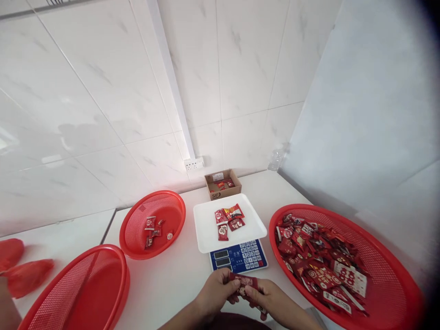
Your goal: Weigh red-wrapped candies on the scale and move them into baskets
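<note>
My left hand (213,293) and my right hand (275,300) are both closed on a small dark red snack packet (246,281) with pale print, held low in front of me. Part of the packet is hidden by my fingers, and I cannot tell whether more than one is there. Just beyond my hands stands a blue digital scale (237,257) with a white tray (204,229) on top. Several red snack packets (235,223) lie on that tray. To the right, a large red basket (388,298) holds a heap of similar packets (319,256).
Behind the scale, a small cardboard box (225,191) contains red packets. Left of it sits a red basket (132,250) with several packets, and another red basket (99,293) is nearer. Red plastic-wrapped shapes (30,277) lie at far left. A tiled wall (192,91) closes the back.
</note>
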The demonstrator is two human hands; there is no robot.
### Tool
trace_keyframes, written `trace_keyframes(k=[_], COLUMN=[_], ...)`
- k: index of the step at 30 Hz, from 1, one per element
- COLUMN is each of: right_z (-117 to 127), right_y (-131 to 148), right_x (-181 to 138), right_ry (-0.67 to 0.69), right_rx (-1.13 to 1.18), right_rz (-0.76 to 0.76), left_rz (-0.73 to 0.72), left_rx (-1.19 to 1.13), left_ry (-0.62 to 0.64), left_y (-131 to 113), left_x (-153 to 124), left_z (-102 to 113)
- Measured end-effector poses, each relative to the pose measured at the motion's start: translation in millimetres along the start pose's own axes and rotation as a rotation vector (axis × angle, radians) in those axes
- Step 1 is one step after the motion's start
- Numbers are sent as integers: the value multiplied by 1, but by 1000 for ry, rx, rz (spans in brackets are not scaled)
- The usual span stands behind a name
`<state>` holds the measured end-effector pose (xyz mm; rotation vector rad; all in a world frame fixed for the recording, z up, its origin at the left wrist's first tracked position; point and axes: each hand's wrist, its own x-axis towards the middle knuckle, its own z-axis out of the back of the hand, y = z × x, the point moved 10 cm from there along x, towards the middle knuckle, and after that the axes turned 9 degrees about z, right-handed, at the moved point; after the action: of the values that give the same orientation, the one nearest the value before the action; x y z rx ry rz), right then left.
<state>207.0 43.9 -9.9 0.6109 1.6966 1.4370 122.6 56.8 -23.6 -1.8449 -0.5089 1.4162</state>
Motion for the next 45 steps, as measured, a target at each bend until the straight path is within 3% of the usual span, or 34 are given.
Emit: trace_keyframes(k=[9, 18, 27, 34, 39, 45], right_z=[-2, -3, 7, 6, 7, 7], right_y=[1, -5, -7, 0, -4, -1], right_x=[-5, -3, 2, -1, -1, 1], right_ry=[4, -38, -138, -104, -124, -144], right_rx=[13, 23, 29, -47, -112, -125], right_rz=[-5, -8, 14, 38, 40, 37], left_rz=[29, -68, -85, -25, -113, -93], left_rx=[-15, 52, -56, -58, 33, 95], left_ry=[103, 288, 93, 230, 178, 169], left_y=[8, -17, -9, -4, -13, -11], left_x=[-3, -19, -4, -8, -7, -7], left_z=[-6, -27, -4, -17, -15, -16])
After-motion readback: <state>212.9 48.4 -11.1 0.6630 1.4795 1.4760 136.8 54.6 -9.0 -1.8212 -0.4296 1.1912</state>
